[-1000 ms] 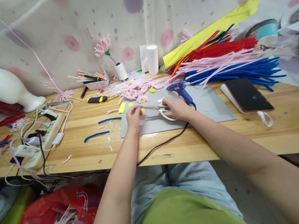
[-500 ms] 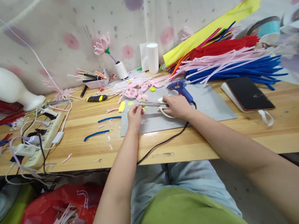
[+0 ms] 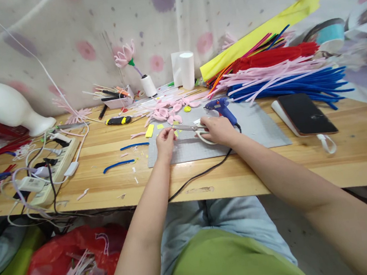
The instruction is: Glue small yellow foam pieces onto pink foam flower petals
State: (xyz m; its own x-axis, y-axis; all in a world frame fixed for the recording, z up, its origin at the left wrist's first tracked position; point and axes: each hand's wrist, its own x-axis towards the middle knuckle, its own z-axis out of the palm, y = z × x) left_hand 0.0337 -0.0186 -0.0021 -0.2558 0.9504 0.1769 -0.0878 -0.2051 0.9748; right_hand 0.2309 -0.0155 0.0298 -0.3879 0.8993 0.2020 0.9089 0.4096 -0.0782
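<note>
Right hand [image 3: 218,129] gripped white-handled steel scissors [image 3: 193,129] through the loops, blades aimed left over grey cutting mat [image 3: 256,128] on wooden counter [image 3: 355,152]. Left hand [image 3: 164,140] pinched small yellow scrap [image 3: 173,132] at blade tips, fingers narrow. Scrap likely light, floppy, easily lost; best pinched near the edge, clear of the cut. Blue glue gun [image 3: 220,108] just behind.

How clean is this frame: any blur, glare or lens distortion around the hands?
Head view: even, soft light, no glare; left hand, right hand and scissors are sharp; wide-angle bending curves the table edge; bottom-right corner is dark and blurred.
</note>
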